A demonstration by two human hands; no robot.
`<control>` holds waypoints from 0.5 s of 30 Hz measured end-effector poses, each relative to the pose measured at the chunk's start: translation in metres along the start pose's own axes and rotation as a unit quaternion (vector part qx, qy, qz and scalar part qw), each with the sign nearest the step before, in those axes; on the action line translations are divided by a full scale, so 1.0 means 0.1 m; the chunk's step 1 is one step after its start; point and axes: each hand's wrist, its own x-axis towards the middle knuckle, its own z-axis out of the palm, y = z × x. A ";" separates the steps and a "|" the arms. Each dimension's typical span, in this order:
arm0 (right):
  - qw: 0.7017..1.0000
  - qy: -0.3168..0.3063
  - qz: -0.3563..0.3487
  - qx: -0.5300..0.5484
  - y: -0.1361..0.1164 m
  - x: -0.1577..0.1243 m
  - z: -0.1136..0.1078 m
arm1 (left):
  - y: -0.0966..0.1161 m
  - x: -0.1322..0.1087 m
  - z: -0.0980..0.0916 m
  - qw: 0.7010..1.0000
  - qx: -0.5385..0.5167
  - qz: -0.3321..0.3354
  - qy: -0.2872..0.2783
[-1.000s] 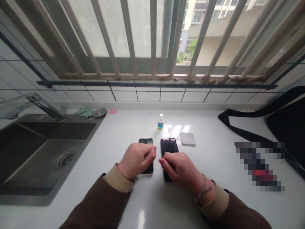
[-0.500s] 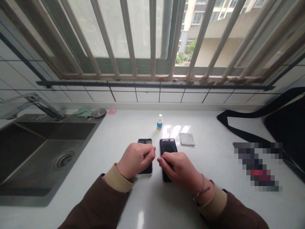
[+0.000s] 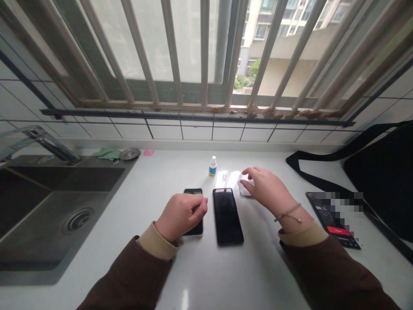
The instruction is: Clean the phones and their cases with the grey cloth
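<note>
My left hand (image 3: 183,215) is closed, thumb against the curled fingers, over a phone (image 3: 194,229) that it partly covers; whatever it may hold is hidden. A larger black phone (image 3: 228,217) lies face up between my hands. My right hand (image 3: 266,187) has its thumb and fingers apart above a folded pale cloth (image 3: 244,187) and covers part of it. Whether the fingertips touch the cloth is unclear. Behind the phones stands a small white-capped bottle (image 3: 212,167), with a tiny clear item (image 3: 224,177) beside it.
At the left is a sink (image 3: 41,224) with a faucet (image 3: 53,144); a green cloth (image 3: 108,153), a metal drain lid (image 3: 130,154) and a pink slip (image 3: 148,153) lie behind it. On the right are a black bag (image 3: 380,168) with its strap and another phone (image 3: 332,221).
My right hand has moved right and away from me, from the black phone to the pale cloth, and its fingers have parted. My left hand remains closed over the other phone. The view has shifted slightly.
</note>
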 end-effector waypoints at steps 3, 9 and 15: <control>0.995 -0.094 -0.032 -0.028 0.07 0.05 0.03 | -0.01 0.00 -0.01 1.000 -0.002 -0.006 0.002; 0.987 -0.138 -0.077 -0.041 0.15 -0.02 0.18 | -0.04 0.00 0.00 1.000 0.003 -0.010 0.010; 0.997 -0.054 -0.022 -0.059 0.18 0.13 0.17 | -0.03 0.01 -0.01 1.000 0.000 -0.011 0.010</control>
